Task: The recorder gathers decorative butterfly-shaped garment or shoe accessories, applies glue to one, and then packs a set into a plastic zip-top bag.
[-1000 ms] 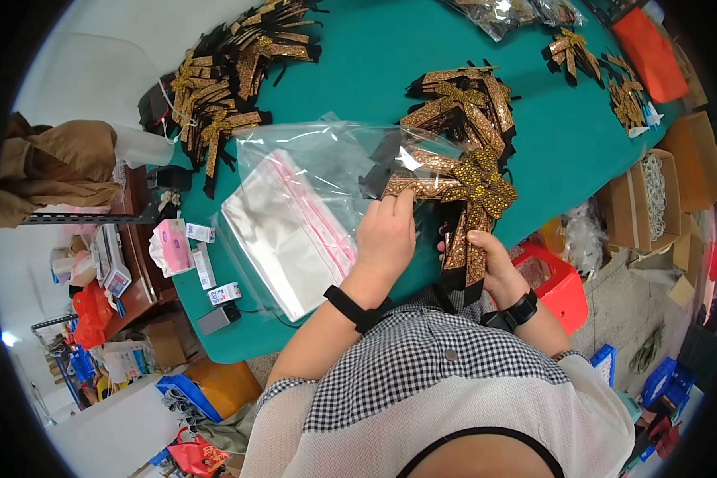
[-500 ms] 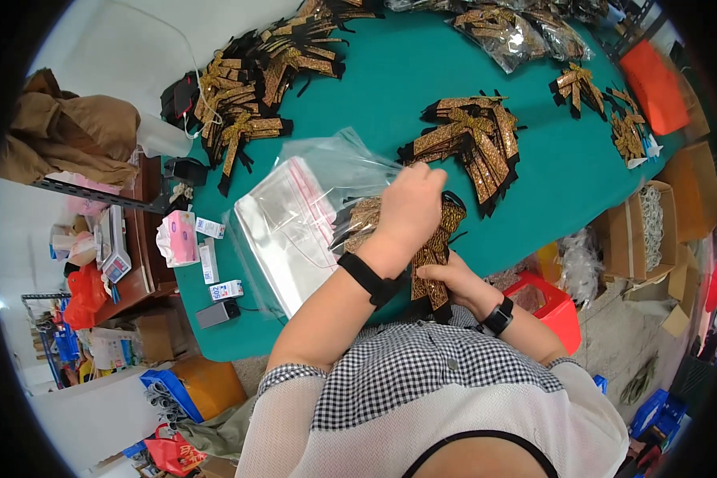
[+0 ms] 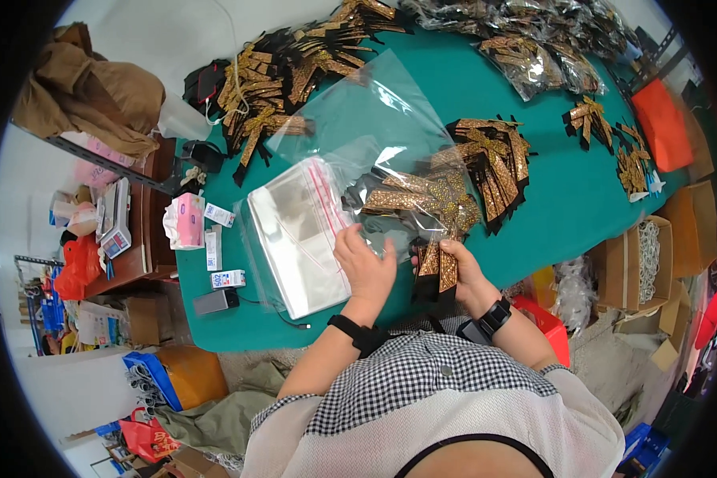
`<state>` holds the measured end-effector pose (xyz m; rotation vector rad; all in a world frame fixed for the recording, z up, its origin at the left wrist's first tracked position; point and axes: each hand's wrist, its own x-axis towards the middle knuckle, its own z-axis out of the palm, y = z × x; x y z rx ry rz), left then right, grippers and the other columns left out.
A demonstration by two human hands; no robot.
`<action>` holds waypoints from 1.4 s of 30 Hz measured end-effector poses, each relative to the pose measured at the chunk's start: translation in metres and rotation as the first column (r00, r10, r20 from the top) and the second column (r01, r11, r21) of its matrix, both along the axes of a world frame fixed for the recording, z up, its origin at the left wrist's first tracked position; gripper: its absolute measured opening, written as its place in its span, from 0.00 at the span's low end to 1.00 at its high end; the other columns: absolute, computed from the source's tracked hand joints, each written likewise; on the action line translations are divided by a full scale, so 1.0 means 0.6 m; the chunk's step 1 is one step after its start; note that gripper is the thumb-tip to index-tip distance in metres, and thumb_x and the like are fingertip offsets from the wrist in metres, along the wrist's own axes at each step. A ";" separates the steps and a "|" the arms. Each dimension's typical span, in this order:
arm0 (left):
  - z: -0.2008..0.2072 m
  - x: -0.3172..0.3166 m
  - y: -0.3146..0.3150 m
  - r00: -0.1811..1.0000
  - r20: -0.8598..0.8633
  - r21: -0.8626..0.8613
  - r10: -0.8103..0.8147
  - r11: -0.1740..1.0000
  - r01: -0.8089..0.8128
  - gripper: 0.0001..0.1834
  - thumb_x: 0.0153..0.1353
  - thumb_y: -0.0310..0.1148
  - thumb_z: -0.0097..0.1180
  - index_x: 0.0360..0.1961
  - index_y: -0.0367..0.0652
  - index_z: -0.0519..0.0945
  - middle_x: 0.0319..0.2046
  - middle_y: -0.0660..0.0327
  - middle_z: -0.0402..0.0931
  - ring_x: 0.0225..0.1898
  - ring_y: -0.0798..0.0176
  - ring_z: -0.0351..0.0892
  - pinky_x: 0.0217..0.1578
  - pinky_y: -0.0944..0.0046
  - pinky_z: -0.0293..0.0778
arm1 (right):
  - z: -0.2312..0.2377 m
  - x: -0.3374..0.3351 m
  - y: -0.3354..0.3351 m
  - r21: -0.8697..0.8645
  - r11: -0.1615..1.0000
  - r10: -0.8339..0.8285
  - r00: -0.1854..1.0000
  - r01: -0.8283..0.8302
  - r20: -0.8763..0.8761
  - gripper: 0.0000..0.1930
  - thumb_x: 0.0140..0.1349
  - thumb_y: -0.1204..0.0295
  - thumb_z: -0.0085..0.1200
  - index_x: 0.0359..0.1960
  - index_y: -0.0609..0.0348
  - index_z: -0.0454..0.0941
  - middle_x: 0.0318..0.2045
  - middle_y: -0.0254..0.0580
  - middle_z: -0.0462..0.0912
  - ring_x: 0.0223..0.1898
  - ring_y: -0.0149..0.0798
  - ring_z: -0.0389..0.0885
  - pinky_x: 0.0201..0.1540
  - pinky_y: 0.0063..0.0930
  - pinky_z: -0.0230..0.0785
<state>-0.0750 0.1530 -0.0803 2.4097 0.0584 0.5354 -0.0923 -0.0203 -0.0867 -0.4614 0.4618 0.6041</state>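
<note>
My right hand (image 3: pixel 468 275) pinches the lower tails of a black and gold glitter bow (image 3: pixel 446 209) above the near side of the table. A clear plastic bag (image 3: pixel 402 107) spreads over the bow's left part and upward; whether the bow is inside or beneath it, I cannot tell. My left hand (image 3: pixel 366 264) is open, fingers apart, at the bag's lower left edge; contact with the film is unclear. Under and beside it lies a stack of clear bags (image 3: pixel 295 239) with red lines along one side.
More glitter bows (image 3: pixel 494 163) lie just beyond, with heaps (image 3: pixel 267 88) at the far left. Bagged bows (image 3: pixel 534 68) sit at the far right. A tissue pack (image 3: pixel 186 221), small boxes (image 3: pixel 228 279) and a cable line the green table's (image 3: pixel 558 199) left side.
My left hand has come off the bow, down and left, its fingers now spread. The clear bag has opened out across the bow. My right hand still grips the tails.
</note>
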 end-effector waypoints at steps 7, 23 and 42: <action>-0.022 -0.014 0.038 0.954 -0.270 -0.289 -0.131 0.956 0.050 0.08 0.57 0.28 0.46 0.37 0.37 0.68 0.20 0.46 0.73 0.24 0.44 0.75 0.26 0.52 0.69 | 0.010 0.037 0.049 0.116 0.993 -0.021 0.999 0.017 0.031 0.21 0.54 0.62 0.49 0.42 0.70 0.70 0.36 0.53 0.78 0.36 0.46 0.80 0.40 0.40 0.74; 0.119 0.032 -0.028 0.942 -0.093 0.253 -0.323 0.907 0.336 0.33 0.41 0.39 0.62 0.51 0.41 0.67 0.45 0.51 0.66 0.46 0.49 0.64 0.43 0.54 0.63 | 0.013 0.012 0.113 -0.297 0.951 0.139 0.975 -0.084 0.172 0.18 0.57 0.69 0.52 0.48 0.61 0.67 0.41 0.40 0.76 0.40 0.32 0.76 0.41 0.26 0.71; 0.091 -0.006 -0.109 0.511 0.077 0.364 -0.856 0.502 0.785 0.06 0.40 0.31 0.49 0.22 0.42 0.72 0.22 0.64 0.64 0.29 0.63 0.67 0.27 0.69 0.65 | -0.083 0.131 0.130 -0.120 0.981 0.181 0.947 -0.154 0.264 0.14 0.58 0.68 0.51 0.44 0.59 0.69 0.36 0.37 0.76 0.36 0.33 0.76 0.37 0.27 0.70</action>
